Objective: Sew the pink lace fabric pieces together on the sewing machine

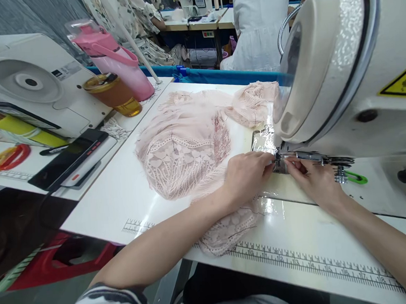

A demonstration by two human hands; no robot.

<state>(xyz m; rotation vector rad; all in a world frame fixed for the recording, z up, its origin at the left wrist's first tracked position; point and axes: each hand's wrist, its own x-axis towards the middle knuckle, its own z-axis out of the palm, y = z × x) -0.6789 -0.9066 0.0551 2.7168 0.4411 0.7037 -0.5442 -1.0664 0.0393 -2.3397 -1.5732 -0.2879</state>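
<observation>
A pale pink lace garment (185,146) lies spread on the white sewing table (130,193), one end hanging over the front edge. My left hand (246,174) rests on the lace with its fingers pinched together at the presser foot (278,159) of the white sewing machine (349,65). My right hand (313,177) comes in from the right, fingertips pinched at the same spot under the machine head. What the fingers grip there is too small to make out. Both hands nearly touch at the needle area.
At the left stand a pink bottle (114,56), an amber cup (115,93), a white machine (30,80) and a black control panel (72,157). Green-handled snips (354,177) lie right of the needle. Ruler marks (316,262) run along the table's front edge. Other people sit at tables behind.
</observation>
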